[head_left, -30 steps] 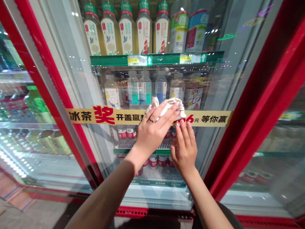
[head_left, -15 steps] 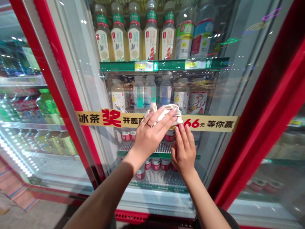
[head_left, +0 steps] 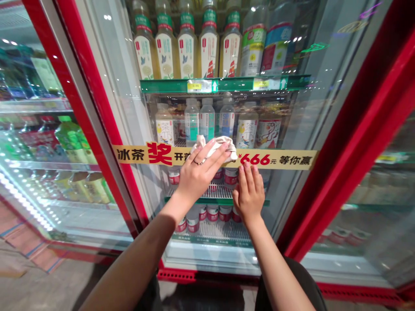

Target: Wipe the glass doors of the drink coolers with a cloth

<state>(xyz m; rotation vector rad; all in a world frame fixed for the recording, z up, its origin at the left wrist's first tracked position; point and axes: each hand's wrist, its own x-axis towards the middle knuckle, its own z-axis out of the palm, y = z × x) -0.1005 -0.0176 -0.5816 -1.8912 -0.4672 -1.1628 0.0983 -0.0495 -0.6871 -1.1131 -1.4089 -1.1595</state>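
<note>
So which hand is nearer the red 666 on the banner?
Right. The right hand lies flat just below the 666; the left hand presses a cloth to its left.

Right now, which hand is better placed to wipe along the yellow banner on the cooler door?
Left. The left hand presses the white cloth flat against the yellow banner, fingers spread over it. The right hand lies bare on the glass door just below the banner and holds nothing.
</note>
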